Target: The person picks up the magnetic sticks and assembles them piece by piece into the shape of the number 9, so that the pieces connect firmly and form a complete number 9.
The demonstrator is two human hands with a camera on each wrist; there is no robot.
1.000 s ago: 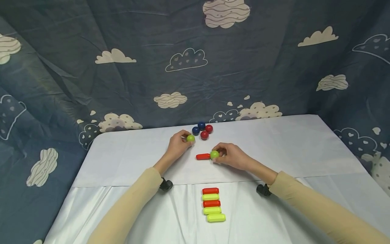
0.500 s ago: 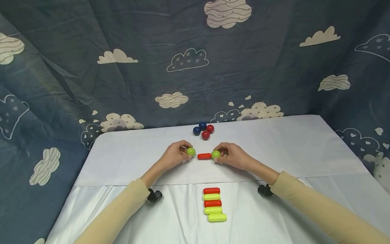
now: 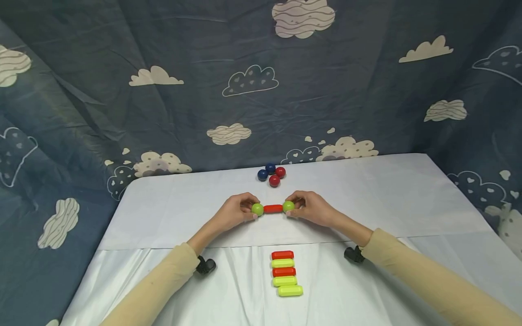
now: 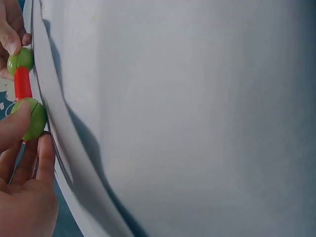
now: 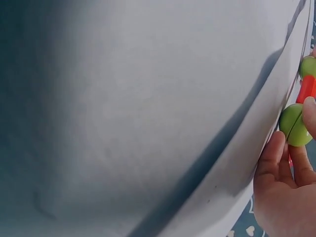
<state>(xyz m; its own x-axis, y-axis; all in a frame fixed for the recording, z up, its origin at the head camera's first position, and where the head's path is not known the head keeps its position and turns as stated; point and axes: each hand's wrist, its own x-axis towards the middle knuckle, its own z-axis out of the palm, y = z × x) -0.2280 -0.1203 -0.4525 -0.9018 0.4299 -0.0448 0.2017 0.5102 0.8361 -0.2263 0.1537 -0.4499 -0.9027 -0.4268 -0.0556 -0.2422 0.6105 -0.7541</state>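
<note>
My left hand (image 3: 238,208) pinches a green ball (image 3: 257,209) between thumb and fingers. Opposite it, my right hand (image 3: 311,208) pinches a second green ball (image 3: 288,206). Between the two balls lies a red rod (image 3: 273,208), each end meeting a ball. In the left wrist view the red rod (image 4: 22,84) spans from the near green ball (image 4: 35,118) to the far one (image 4: 20,59). The right wrist view shows the near green ball (image 5: 295,124) under the thumb, with the rod (image 5: 307,89) running past it, partly cut off by the frame edge.
Behind the hands sit two blue balls (image 3: 263,174) and two red balls (image 3: 274,180), grouped together. Nearer the front, several red and yellow-green rods (image 3: 284,271) lie in a stacked column on the white cloth (image 3: 367,194). A dark cloud-print curtain (image 3: 183,108) rises behind the table.
My left hand has brought its green ball from beside the blue and red balls toward the front, up to the rod's left end. The right hand stays in place with its ball.
</note>
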